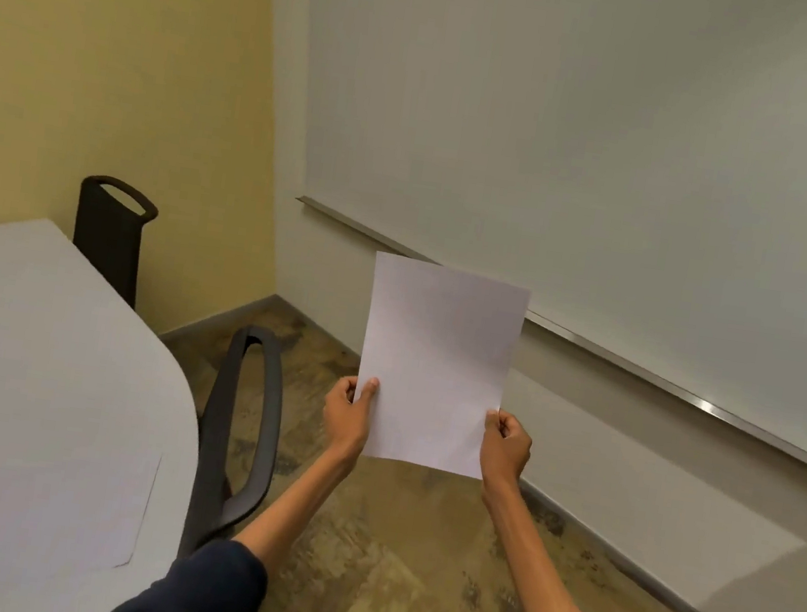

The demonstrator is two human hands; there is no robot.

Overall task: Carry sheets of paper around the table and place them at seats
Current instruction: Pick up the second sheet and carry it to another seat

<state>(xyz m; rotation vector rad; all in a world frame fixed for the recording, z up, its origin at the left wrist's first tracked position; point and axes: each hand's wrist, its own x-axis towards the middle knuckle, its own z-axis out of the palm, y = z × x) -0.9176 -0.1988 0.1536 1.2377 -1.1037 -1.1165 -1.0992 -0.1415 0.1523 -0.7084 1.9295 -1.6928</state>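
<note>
I hold white sheets of paper (437,362) upright in front of me, over the floor to the right of the table. My left hand (347,414) pinches the lower left edge, thumb on the front. My right hand (505,444) grips the lower right edge. How many sheets are in the stack I cannot tell. A single white sheet (52,500) lies flat on the white table (24,330) near its right edge, beside the closer chair.
A black chair (242,439) stands tucked against the table's rounded right edge, and another black chair (113,234) at the far end by the yellow wall. A whiteboard (594,151) with a metal ledge covers the right wall. Patterned brown floor runs between table and wall.
</note>
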